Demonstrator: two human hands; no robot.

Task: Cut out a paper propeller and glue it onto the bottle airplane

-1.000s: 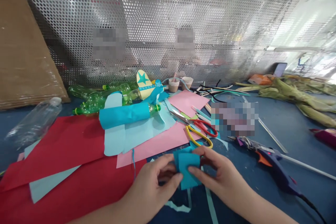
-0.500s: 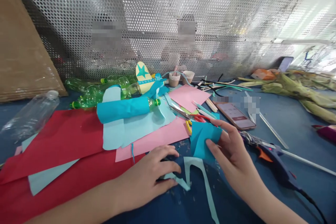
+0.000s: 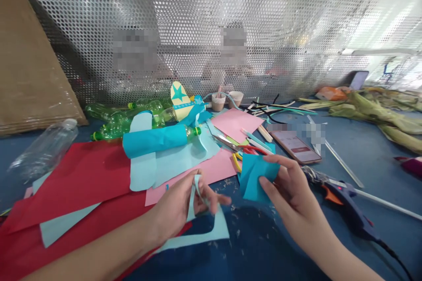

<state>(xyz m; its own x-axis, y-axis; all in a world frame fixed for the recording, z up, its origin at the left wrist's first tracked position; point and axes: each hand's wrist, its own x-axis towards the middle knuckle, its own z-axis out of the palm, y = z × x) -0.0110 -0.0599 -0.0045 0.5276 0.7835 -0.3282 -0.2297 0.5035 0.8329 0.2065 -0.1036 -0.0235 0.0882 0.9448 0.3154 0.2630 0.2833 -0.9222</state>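
Note:
Between the thumb and fingers of my right hand (image 3: 290,186) is a piece of blue paper (image 3: 257,175), creased and held just above the table. My left hand (image 3: 194,204) grips a pale blue paper scrap (image 3: 220,224), a cut strip that loops over the fingers and hangs below them; some fingertips are blurred by motion. Behind the hands, a green bottle wrapped in blue paper (image 3: 156,140) lies on pale blue sheets (image 3: 180,164). Scissors with red handles (image 3: 244,147) rest just beyond the blue piece, beside yellow handles (image 3: 236,162).
To the right lie a glue gun (image 3: 346,206) with its cord and a phone (image 3: 296,145). Red sheets (image 3: 99,171) cover the left side, near a clear bottle (image 3: 48,149). Paper cups (image 3: 218,102) and green bottles (image 3: 115,125) stand or lie along the perforated metal panel (image 3: 198,30).
My left hand has picked up the pale blue scrap from the table and moved it to the left. My right hand stays almost still with the blue paper.

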